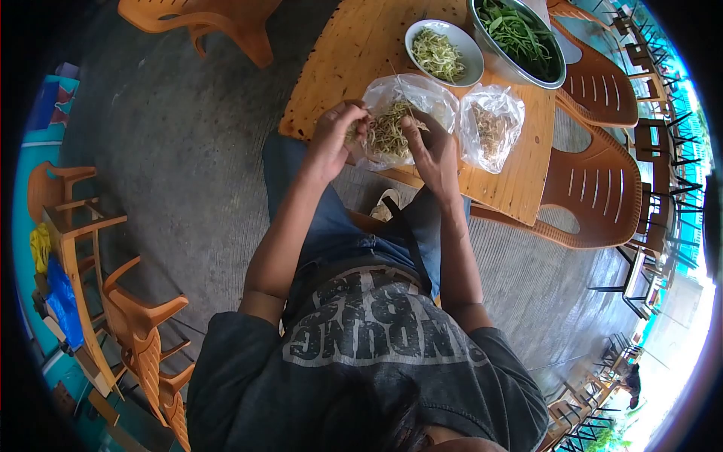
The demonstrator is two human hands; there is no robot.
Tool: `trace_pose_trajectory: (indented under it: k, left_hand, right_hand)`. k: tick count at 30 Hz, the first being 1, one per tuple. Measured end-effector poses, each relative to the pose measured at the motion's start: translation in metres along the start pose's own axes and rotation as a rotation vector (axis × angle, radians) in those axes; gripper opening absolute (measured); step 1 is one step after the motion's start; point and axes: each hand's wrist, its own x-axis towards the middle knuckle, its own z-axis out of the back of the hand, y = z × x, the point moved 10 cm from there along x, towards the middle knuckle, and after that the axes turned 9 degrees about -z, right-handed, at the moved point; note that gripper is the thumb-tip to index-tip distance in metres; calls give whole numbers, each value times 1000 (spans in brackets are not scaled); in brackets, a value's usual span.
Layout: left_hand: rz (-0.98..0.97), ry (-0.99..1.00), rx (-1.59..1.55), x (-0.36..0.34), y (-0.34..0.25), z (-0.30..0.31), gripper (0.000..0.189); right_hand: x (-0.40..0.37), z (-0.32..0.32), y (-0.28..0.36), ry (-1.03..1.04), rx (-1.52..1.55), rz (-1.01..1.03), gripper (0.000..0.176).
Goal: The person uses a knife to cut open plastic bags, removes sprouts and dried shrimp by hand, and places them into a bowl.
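A clear plastic bag (376, 94) with a heap of bean sprouts (390, 135) lies open at the table's near edge. At the left side of the heap, my left hand (335, 139) is closed, with its fingertips pinched on some sprouts. My right hand (435, 154) is at the heap's right side, its thumb pressed over thin sprouts and its other fingers partly hidden. Behind the bag stands a white bowl (476, 64) with pale bean sprouts (438, 56). To the right, a second plastic bag (516, 113) holds brownish thin scraps (491, 132).
A metal basin (553, 81) of green leafy vegetables (516, 34) stands at the back right of the wooden table (331, 68). Brown plastic chairs (595, 184) line its right side. Another chair (218, 19) is at upper left; more furniture (90, 226) stands at far left.
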Motion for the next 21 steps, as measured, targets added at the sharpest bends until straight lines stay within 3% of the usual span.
trace_pose_trajectory:
  k: [3,6,13,16,21]
  left_hand:
    - [32,64,-212,-2,-8,-3,10]
    - [91,61,-310,-4,-4,-5,7]
    - [105,115,-490,-4,-1,-7,7]
    - [114,245,-599,-7,-7,-14,11]
    - [67,76,-297,-7,-3,8,16]
  right_hand:
    - [3,4,-2,40,-447,-74,26]
    - [0,3,3,-63,-472,47,21]
    - [-11,-25,6,32,-363,25,19]
    - [-5,-33,-9,52,-408,-7,21]
    - [-4,-39,-9,50,-481,5,22]
